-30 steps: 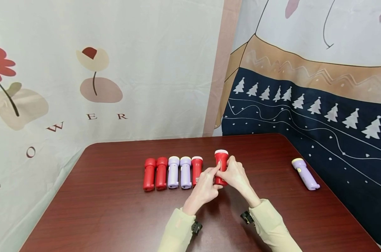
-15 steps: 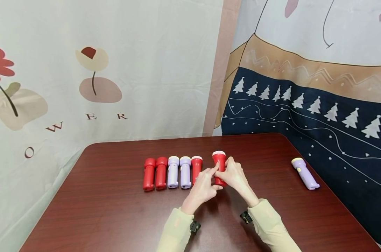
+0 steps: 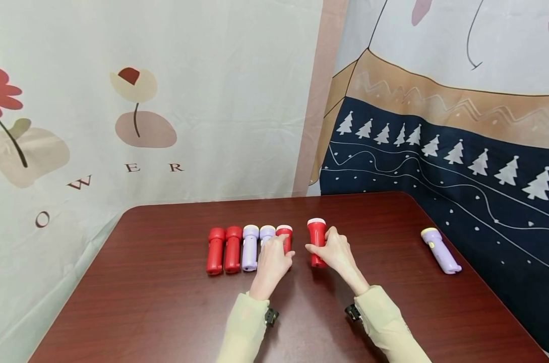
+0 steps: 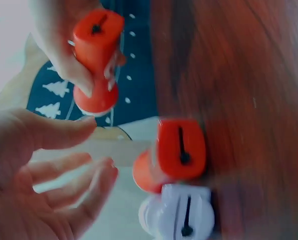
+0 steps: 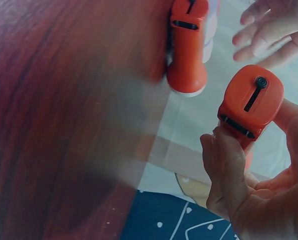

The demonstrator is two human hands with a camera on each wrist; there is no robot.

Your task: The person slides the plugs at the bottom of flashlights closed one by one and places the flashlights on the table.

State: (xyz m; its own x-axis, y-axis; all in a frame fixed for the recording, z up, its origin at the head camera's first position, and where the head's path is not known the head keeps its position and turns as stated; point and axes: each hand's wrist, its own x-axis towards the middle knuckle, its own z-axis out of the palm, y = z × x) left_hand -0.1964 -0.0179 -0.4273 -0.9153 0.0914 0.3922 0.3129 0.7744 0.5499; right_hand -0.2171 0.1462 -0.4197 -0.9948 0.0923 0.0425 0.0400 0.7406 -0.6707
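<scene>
R hand [image 3: 337, 252] grips red flashlight [image 3: 317, 242], L hand [image 3: 271, 263] loose.
Flashlight sits just above table [image 3: 165, 302], right of a row of five: two red [image 3: 224, 249], two lilac [image 3: 250, 247], one red [image 3: 284, 236]. L fingers relaxed over row's right end, holding nothing. Another lilac flashlight [image 3: 439, 250] lies well apart, far right.
</scene>
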